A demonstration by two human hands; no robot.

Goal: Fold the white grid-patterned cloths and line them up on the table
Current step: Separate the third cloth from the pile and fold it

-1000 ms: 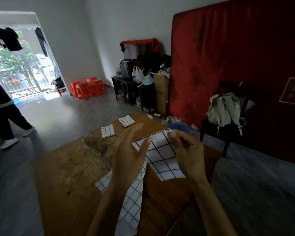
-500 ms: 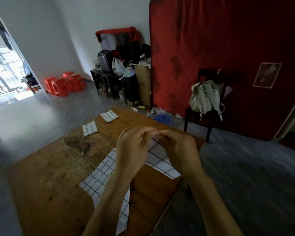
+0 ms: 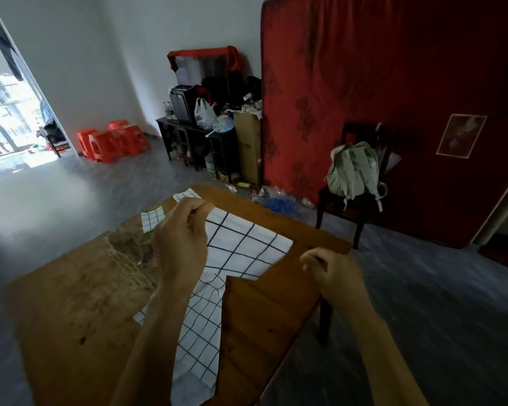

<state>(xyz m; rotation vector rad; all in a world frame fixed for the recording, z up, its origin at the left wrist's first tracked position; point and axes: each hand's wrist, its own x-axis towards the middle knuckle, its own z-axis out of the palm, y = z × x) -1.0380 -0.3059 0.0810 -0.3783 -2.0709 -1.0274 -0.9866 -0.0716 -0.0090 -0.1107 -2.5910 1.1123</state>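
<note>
White grid-patterned cloth (image 3: 241,247) held up over the wooden bench (image 3: 71,312), spread toward the right edge. Left hand (image 3: 181,244) pinches its top corner between thumb and curled fingers, raised above the bench surface. Right hand (image 3: 333,273) is apart from the cloth, just right of its lower corner; fingers loosely curled, thumb near forefinger, holding nothing that can be made out.

Second grid cloth (image 3: 200,341) lies unfolded and creased on the bench beneath the left forearm, running toward the near edge, its end hanging past it.

Two folded grid cloths at the far left corner of the bench: one (image 3: 150,220) partly hidden behind the left hand, the other (image 3: 185,195) just beyond it near the bench's far edge. They sit close together, not touching.

Behind: red mattress (image 3: 379,83) leaning upright against the wall; dark chair (image 3: 361,200) carrying a pale green backpack (image 3: 353,169); orange plastic stools (image 3: 112,140) on the grey floor near the doorway.
</note>
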